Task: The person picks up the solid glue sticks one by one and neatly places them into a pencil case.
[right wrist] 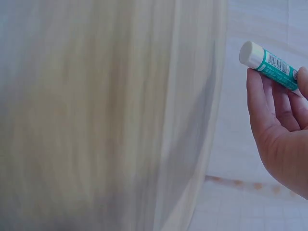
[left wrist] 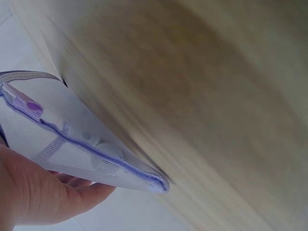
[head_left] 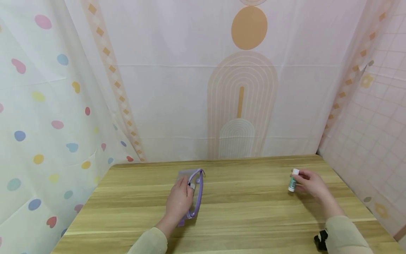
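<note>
A pale mesh pencil pouch with purple zip trim [head_left: 200, 197] is in my left hand [head_left: 180, 199], left of the middle of the table. Its mouth gapes toward the right, and something dark and grey shows partly inside. In the left wrist view the thumb lies along the outside of the mesh pouch [left wrist: 82, 127]; blurred shapes show through it. My right hand [head_left: 313, 185] pinches a green and white glue stick [head_left: 292, 181] between thumb and fingers, over the right side of the table. The right wrist view shows the glue stick [right wrist: 275, 69] with its white end pointing outward.
The wood-grain table [head_left: 241, 215] reaches back to a patterned curtain [head_left: 177, 106]. Dotted cloth [head_left: 38, 141] hangs at the left and checked cloth [head_left: 374, 141] at the right. A small black object [head_left: 321, 241] shows beside the right cuff.
</note>
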{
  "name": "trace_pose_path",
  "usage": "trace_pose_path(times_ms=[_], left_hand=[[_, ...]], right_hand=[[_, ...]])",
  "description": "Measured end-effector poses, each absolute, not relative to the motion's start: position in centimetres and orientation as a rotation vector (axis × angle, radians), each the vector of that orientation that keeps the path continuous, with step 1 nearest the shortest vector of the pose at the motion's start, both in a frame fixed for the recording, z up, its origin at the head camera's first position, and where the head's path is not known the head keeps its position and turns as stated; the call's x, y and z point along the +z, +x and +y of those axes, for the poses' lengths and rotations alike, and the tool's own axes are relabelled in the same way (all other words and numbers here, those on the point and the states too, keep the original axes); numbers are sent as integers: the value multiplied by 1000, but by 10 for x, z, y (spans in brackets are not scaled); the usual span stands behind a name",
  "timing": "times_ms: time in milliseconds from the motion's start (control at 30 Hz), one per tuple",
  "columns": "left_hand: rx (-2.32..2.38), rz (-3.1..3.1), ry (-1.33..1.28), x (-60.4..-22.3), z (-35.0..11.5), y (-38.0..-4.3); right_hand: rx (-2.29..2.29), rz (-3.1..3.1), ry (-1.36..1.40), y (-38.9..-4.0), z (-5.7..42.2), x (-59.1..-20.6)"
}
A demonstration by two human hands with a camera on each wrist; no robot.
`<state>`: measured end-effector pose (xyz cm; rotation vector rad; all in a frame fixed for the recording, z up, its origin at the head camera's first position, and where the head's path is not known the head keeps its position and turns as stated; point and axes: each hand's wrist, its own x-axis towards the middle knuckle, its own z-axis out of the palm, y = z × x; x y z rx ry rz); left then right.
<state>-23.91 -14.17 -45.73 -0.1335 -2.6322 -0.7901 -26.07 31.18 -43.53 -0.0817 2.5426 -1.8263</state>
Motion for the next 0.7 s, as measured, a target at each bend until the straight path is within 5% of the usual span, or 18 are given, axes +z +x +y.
trace_pose_path(times_ms=[700], left_hand=[[-801,-2645,-119,-457,-141,-239]], right_hand=[[-1913,2400,-193,-265,258,-430]])
